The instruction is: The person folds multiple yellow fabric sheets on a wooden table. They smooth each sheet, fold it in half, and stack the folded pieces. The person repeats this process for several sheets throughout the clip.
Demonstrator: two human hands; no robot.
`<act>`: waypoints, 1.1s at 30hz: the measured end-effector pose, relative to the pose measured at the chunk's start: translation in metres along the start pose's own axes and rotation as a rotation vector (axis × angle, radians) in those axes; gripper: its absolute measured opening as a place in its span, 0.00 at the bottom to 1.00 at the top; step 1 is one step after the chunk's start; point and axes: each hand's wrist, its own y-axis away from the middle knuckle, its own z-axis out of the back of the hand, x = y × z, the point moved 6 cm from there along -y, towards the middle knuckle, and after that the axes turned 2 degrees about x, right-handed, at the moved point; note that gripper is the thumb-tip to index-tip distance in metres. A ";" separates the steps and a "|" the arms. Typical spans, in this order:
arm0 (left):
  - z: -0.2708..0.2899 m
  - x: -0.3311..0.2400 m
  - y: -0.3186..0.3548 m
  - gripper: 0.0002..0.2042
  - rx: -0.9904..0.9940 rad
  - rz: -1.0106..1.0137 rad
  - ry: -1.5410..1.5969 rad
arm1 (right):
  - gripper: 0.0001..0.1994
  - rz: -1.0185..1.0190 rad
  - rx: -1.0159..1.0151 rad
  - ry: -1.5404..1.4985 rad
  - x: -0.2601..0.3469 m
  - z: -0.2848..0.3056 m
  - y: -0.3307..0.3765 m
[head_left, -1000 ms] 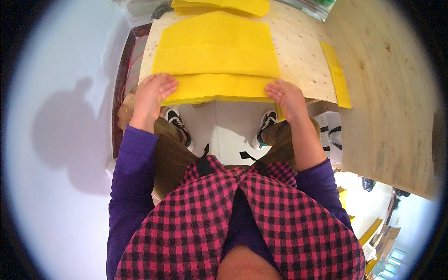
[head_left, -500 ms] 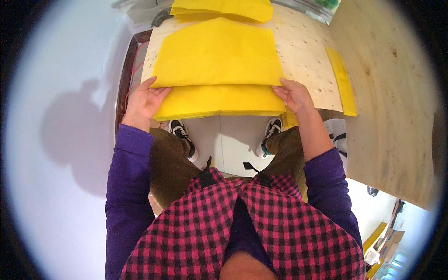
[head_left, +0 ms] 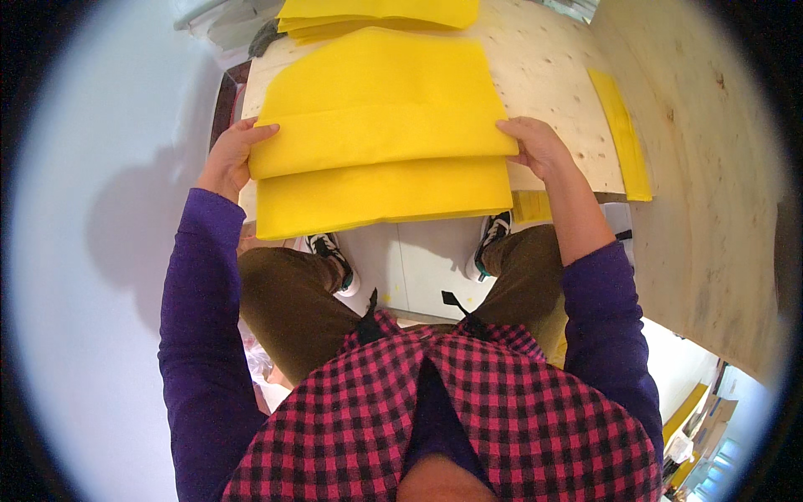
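Observation:
A yellow fabric sheet [head_left: 376, 100], apparently thin felt or non-woven cloth, lies over the near end of the wooden table in front of me. Its front edge overlaps a second yellow layer [head_left: 385, 199], which hangs past the table edge toward my knees. At the sheet's left edge, my left hand [head_left: 234, 155] pinches the front corner, thumb on top and fingers underneath. My right hand [head_left: 538, 149] grips the opposite corner the same way. Whether the two layers belong to one folded piece, I cannot tell.
Another yellow fabric stack [head_left: 381, 12] rests at the table's far end, beside a dark grey bundle [head_left: 266, 40]. A narrow yellow strip [head_left: 623, 138] lies along the right side of the wooden table [head_left: 552, 84]. An upright plywood panel [head_left: 694, 176] borders it; a pale wall [head_left: 92, 142] stands left.
Both hands have shifted slightly up and outward, and my thumbs now press on the sheet's top. The upper sheet is less flat, and more of the lower layer hangs toward me.

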 end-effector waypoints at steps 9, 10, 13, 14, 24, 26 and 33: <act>-0.013 -0.001 0.008 0.22 0.178 0.031 -0.069 | 0.14 0.007 0.163 -0.073 -0.016 0.012 0.006; -0.014 0.002 0.010 0.21 0.179 0.036 -0.067 | 0.15 -0.008 0.204 -0.095 -0.021 0.012 0.009; -0.016 0.005 0.010 0.19 0.177 0.057 -0.109 | 0.16 -0.034 0.229 -0.084 -0.029 0.017 0.014; -0.017 0.004 0.008 0.18 0.191 0.052 -0.107 | 0.16 -0.036 0.240 -0.077 -0.030 0.017 0.014; -0.011 -0.015 -0.065 0.17 0.210 0.104 -0.015 | 0.15 0.065 0.232 -0.260 0.000 0.004 -0.047; -0.011 -0.017 -0.077 0.16 0.194 0.098 -0.026 | 0.15 0.094 0.215 -0.225 0.006 0.004 -0.054; -0.010 -0.028 -0.073 0.17 0.207 -0.168 -0.069 | 0.14 0.249 0.233 -0.129 0.023 0.007 -0.051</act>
